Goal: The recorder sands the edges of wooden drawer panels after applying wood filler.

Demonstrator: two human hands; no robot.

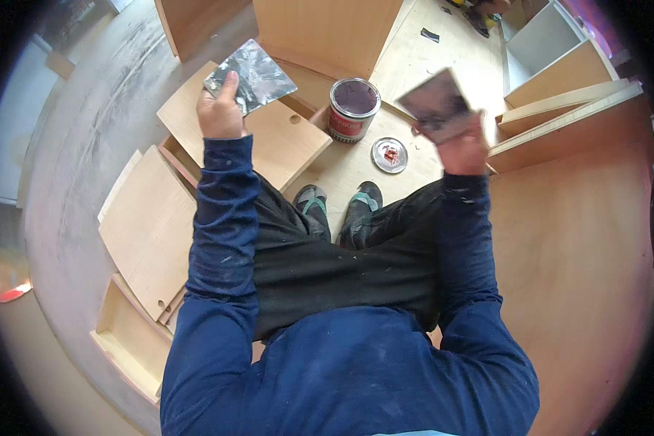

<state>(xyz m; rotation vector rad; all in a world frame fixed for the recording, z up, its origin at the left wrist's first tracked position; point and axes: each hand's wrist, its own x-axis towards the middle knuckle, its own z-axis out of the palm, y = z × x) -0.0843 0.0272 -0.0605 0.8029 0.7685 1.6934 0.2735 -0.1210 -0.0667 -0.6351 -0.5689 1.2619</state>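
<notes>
My left hand (220, 109) is raised and grips a flat square metal sheet (251, 75), smeared grey and white, by its lower corner. My right hand (463, 149) holds a second flat square piece (437, 103), dark and blurred, tilted up at the right. Between the two hands, lower down, an open round tin (353, 109) with dark contents stands on a pale wooden panel. Its round lid (389, 155) lies beside it, inner side up with a red smear. My feet in sandals (341, 207) rest just below the tin.
Pale wooden panels (149, 229) and drawer-like boxes (127, 338) lie stacked at my left on a grey concrete floor (80, 160). An open cabinet carcass (559, 65) stands at the upper right. A large plywood sheet (581, 276) fills the right side.
</notes>
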